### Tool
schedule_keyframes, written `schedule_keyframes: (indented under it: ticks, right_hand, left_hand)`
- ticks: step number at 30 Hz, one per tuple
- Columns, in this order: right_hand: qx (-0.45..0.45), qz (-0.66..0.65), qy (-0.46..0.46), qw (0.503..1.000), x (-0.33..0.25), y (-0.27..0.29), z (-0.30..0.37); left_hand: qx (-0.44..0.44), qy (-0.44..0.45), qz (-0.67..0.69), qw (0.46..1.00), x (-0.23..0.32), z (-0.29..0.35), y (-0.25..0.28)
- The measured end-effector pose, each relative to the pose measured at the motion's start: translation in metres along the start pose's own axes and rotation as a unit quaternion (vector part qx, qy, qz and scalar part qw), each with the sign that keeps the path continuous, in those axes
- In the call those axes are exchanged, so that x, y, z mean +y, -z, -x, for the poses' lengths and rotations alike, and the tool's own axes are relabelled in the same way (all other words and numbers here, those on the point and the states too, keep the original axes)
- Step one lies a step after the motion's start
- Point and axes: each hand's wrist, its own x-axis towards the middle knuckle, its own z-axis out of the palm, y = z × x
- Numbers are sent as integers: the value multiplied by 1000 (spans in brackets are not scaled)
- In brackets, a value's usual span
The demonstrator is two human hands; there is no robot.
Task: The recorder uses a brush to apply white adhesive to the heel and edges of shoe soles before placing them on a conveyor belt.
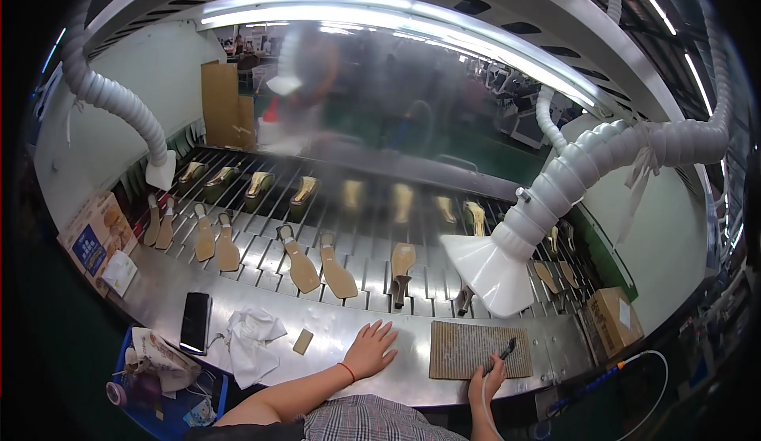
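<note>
My left hand (pixel 371 351) lies flat on the metal ledge, fingers spread, with nothing in it. My right hand (pixel 491 381) is closed around a slim dark-tipped glue brush (pixel 508 350), to which a thin clear hose appears to run. The brush tip is over a ribbed tan mat (pixel 469 346); I cannot tell whether it touches. Beyond my hands, tan shoe soles (pixel 338 271) lie on the slatted metal conveyor (pixel 261 278), several of them in pairs. One heeled sole (pixel 403 260) lies between my hands' positions, farther back, its dark heel toward me.
Shoe uppers on lasts (pixel 304 190) stand in the back row. A white funnel-ended duct (pixel 495 271) hangs low at right. On the ledge are a phone (pixel 195 324), a crumpled white cloth (pixel 252 342) and a small tan block (pixel 303 341). Cardboard box (pixel 614 320) at right; blue bin (pixel 151 405) lower left.
</note>
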Motion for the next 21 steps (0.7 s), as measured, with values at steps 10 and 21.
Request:
schedule_keyframes:
  ticks: [10, 21]
  right_hand:
    - [-2, 4, -17, 1000, -2, 1, 2]
    - [-9, -5, -30, 999, -6, 1, -1]
  left_hand:
    - [14, 0, -1, 1000, -1, 1, 1]
    - [4, 16, 15, 1000, 0, -2, 5]
